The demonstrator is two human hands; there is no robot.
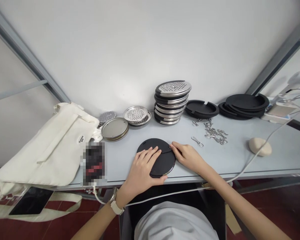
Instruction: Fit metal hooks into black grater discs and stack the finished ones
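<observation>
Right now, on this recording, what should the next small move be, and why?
Probably press the small metal piece at the rim further into the slit of the black round disc with the right hand. Its fingertips are at that piece, and the left hand lies flat on the disc, seemingly steadying it.

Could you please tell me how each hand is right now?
Left hand: open, flat on the black disc.
Right hand: closed at the disc's rim; anything held is unclear.

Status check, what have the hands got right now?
Left hand flat on black round disc. Right hand at its rim. Loose metal hooks lie beyond, not touching it.
</observation>
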